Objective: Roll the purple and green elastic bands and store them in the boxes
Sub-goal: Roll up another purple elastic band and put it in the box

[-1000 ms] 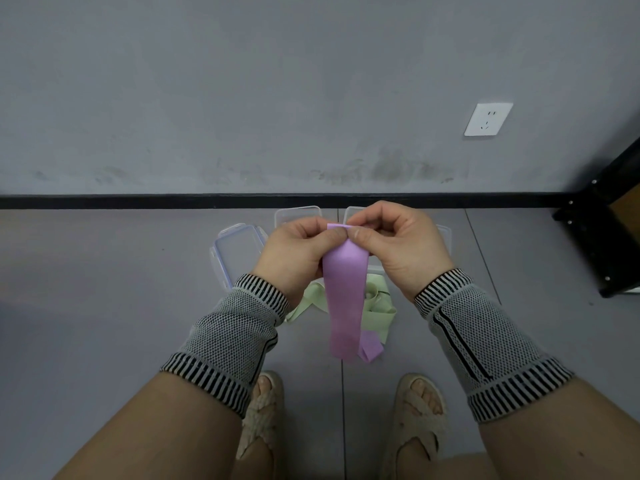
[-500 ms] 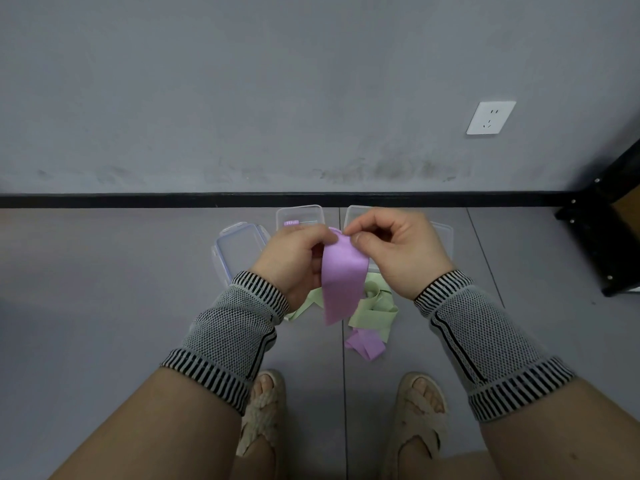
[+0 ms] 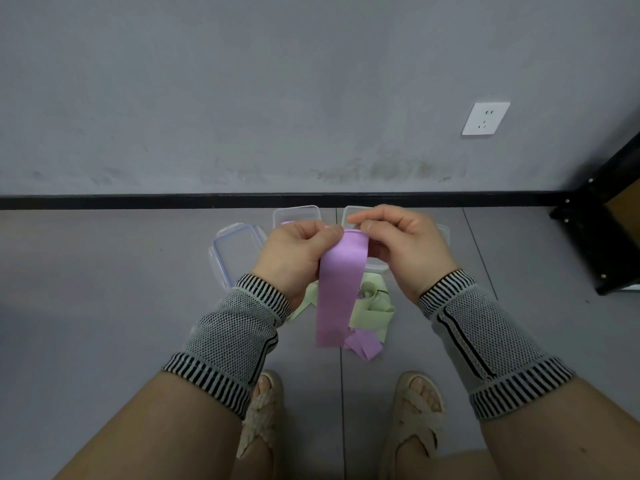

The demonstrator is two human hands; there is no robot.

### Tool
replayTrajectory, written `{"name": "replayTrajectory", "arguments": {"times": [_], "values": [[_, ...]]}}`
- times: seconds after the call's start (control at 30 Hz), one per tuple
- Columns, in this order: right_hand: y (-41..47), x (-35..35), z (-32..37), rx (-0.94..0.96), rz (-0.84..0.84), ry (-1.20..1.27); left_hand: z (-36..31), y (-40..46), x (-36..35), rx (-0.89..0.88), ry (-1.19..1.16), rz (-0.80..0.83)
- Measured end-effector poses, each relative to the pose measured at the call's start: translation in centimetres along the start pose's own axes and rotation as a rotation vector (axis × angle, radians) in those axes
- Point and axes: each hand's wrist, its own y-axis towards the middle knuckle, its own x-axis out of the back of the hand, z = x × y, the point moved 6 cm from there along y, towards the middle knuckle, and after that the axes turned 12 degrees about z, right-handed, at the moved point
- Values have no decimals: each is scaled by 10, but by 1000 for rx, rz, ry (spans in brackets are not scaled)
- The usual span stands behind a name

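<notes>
Head view, hands: the left hand (image 3: 298,258) and right hand (image 3: 401,244) both pinch the top end of the purple band (image 3: 337,292), held up between them.
Head view, purple band: it hangs down, its tail trailing on the floor (image 3: 104,306).
Head view, green band: the green band (image 3: 372,308) lies loose on the floor just behind.
Head view, boxes: the clear boxes (image 3: 296,214) sit near the wall, a lid (image 3: 235,252) beside them.
Step in hand: starting the roll, I judge.
Doing it well: fold the end tightly, keep the edges aligned and turn evenly with light tension.
</notes>
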Motion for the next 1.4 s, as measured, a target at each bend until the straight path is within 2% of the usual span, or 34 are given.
{"name": "replayTrajectory", "arguments": {"times": [0.07,0.23,0.37,0.7,1.4], "values": [[0,3,0,-11,-33,58,-4,0,-1,-53,71,-29],[0,1,0,-4,-31,-204,-7,-2,-1,-105,144,-49],[3,2,-2,-38,-52,-234,-6,0,0,-105,155,-52],[5,4,-6,-71,-45,-177,-2,2,0,-57,43,-10],[7,1,-10,-135,-2,115,0,4,-1,-39,-74,15]]}}
